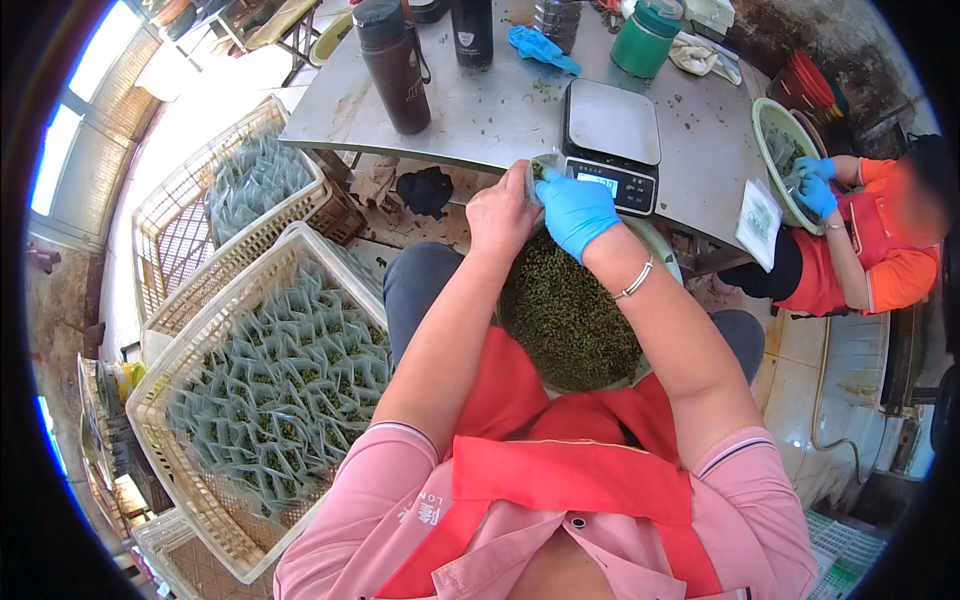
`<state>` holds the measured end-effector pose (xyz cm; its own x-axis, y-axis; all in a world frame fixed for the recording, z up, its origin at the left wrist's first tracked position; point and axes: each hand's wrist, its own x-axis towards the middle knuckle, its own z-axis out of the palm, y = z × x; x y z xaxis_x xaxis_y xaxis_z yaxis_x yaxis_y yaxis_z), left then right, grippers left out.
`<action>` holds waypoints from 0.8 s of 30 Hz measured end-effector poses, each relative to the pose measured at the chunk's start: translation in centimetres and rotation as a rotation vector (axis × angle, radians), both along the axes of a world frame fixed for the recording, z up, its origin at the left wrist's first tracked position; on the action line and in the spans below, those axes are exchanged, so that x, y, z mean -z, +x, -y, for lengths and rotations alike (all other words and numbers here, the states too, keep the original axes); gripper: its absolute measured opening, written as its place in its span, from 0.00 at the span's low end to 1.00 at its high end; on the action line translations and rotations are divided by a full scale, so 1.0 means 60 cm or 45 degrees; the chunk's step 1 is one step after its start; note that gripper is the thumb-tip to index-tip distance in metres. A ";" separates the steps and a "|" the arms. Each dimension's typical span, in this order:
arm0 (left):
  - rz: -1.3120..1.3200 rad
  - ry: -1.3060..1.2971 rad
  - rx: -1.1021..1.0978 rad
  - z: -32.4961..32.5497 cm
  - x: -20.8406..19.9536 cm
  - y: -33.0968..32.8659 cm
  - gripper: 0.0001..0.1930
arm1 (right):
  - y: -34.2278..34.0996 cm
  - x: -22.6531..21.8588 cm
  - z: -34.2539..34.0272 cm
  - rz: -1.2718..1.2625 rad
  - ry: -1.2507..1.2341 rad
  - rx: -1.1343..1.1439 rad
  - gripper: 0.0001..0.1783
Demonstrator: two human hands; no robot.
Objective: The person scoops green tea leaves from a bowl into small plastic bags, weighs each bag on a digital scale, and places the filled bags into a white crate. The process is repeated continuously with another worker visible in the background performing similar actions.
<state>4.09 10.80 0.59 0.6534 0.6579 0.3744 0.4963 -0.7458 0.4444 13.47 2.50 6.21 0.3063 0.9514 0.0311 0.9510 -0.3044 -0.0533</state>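
Observation:
Bare, with its fingers closed, my left hand [500,213] grips one side of a small clear plastic bag [541,168] with green bits in it. The other side is pinched by my right hand [580,215], which wears a blue glove. Both hands are just left of a digital scale [612,125] at the table's near edge; its display is lit and its pan bears nothing. Below my hands, between my knees, is a round basin [668,250] of small green berries [570,310], which look like green peppercorns. My forearms partly cover the basin.
A plastic crate [160,410] packed with filled bags [285,390] stands at my left, with another crate [160,260] behind it. On the metal table [480,110] are a dark flask [395,75] and a green jar [647,40]. At right, a blue-gloved co-worker [850,230] works over a basin [762,125].

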 end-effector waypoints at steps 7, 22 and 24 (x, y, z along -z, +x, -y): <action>0.074 0.182 0.105 -0.003 0.002 -0.001 0.30 | -0.013 0.013 0.016 -0.055 0.245 -0.022 0.13; 0.566 -0.919 0.036 -0.017 0.008 0.006 0.32 | 0.390 0.104 0.368 0.292 0.576 1.126 0.37; 0.603 -1.094 0.110 -0.015 0.008 -0.010 0.27 | 0.400 0.119 0.377 0.307 0.291 1.224 0.39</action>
<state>3.47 11.70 0.13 0.6178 0.7859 0.0269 0.0858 -0.1014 0.9911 37.47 -20.12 -0.92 0.8999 0.2686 0.3435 0.3016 -0.9523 -0.0454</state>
